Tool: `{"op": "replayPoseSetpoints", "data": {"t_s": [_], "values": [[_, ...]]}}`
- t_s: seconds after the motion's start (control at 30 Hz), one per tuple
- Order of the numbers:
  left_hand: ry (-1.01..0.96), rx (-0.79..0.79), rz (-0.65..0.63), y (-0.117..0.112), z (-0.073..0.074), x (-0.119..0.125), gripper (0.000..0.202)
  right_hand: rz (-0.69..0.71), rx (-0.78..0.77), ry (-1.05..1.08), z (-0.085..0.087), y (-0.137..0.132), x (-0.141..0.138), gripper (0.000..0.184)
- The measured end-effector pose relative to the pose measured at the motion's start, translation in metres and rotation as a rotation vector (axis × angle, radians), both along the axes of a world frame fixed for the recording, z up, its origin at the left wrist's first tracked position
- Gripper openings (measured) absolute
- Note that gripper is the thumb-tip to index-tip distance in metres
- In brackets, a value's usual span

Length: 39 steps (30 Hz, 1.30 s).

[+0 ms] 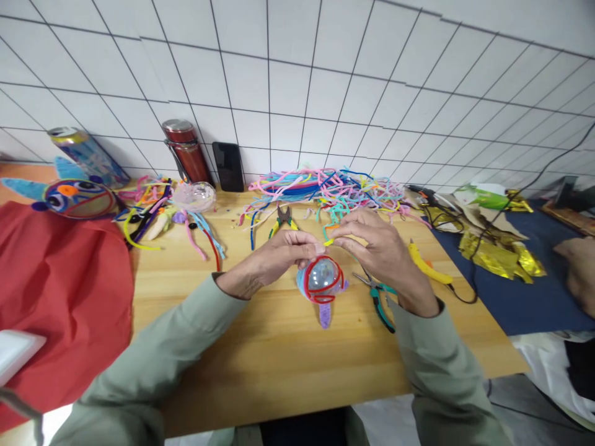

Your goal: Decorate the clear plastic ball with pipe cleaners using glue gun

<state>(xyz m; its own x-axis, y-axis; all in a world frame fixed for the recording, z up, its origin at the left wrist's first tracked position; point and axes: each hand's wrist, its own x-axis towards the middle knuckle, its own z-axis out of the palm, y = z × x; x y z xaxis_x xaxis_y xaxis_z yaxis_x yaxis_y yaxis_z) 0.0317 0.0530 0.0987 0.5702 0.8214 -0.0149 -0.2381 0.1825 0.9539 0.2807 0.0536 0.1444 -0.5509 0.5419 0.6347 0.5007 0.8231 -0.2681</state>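
Yellow fuzzy piece (329, 242) is between the hands, next to the red-trimmed clear ball (323, 277), mid-table on the wood (279, 359). Right hand (382, 249): narrow pinch on yellow piece. Left hand (289, 253): thumb and finger together by ball's far edge; can't tell what's held. Teal-handled pliers (375, 298) right of ball, yellow corded tool (430, 265) farther right. Pipe-cleaner pile (320, 186) behind, near tiled wall (288, 74).

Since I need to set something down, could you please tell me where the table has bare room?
The light wooden table has its widest bare patch between its front edge and the clear ball banded with red fuzzy wire; a smaller one separates the rumpled red cloth from the grey-green left sleeve. The multicoloured fuzzy-stem pile crowds the back.
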Motion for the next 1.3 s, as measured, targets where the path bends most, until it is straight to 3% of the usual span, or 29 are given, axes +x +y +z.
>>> {"op": "replayPoseSetpoints", "data": {"t_s": [0.17, 0.3, 0.47, 0.57, 0.67, 0.77, 0.87, 0.97, 1.03, 1.13, 1.23, 1.3], "values": [[-0.041, 0.001, 0.051, -0.003, -0.003, 0.005, 0.054, -0.033, -0.033, -0.016, 0.001, -0.01, 0.001, 0.016], [-0.051, 0.04, 0.086, -0.008, 0.004, 0.008, 0.064, -0.126, 0.108, -0.049, 0.002, -0.028, -0.001, 0.016], [-0.004, 0.14, -0.07, -0.014, 0.016, 0.006, 0.069, -0.199, 0.225, -0.251, 0.007, -0.045, -0.014, 0.029], [0.065, 0.22, -0.093, -0.014, 0.019, 0.003, 0.07, -0.196, 0.218, -0.257, 0.018, -0.054, -0.018, 0.022], [0.087, 0.256, -0.006, -0.012, 0.019, 0.0, 0.07, -0.224, 0.152, -0.191, 0.036, -0.074, -0.02, 0.022], [0.097, 0.277, 0.19, -0.008, 0.021, 0.001, 0.065, -0.153, 0.058, -0.096, 0.042, -0.098, -0.03, 0.024], [0.08, 0.284, 0.364, 0.004, 0.03, 0.006, 0.065, -0.046, -0.352, 0.076, 0.013, -0.113, -0.06, 0.019], [0.074, 0.315, 0.515, 0.018, 0.042, 0.013, 0.055, 0.015, -0.8, 0.31, -0.042, -0.111, -0.103, 0.053], [0.095, 0.368, 0.559, 0.025, 0.048, 0.016, 0.051, 0.056, -0.962, 0.509, -0.074, -0.105, -0.128, 0.068], [0.18, 0.456, 0.578, 0.029, 0.052, 0.017, 0.053, 0.015, -1.008, 0.507, -0.093, -0.095, -0.144, 0.061], [0.32, 0.54, 0.488, 0.028, 0.052, 0.023, 0.056, 0.132, -0.901, 0.146, -0.08, -0.095, -0.136, 0.029], [0.328, 0.546, 0.466, 0.027, 0.045, 0.03, 0.056, 0.252, -0.717, 0.006, -0.068, -0.101, -0.12, 0.023]]}}
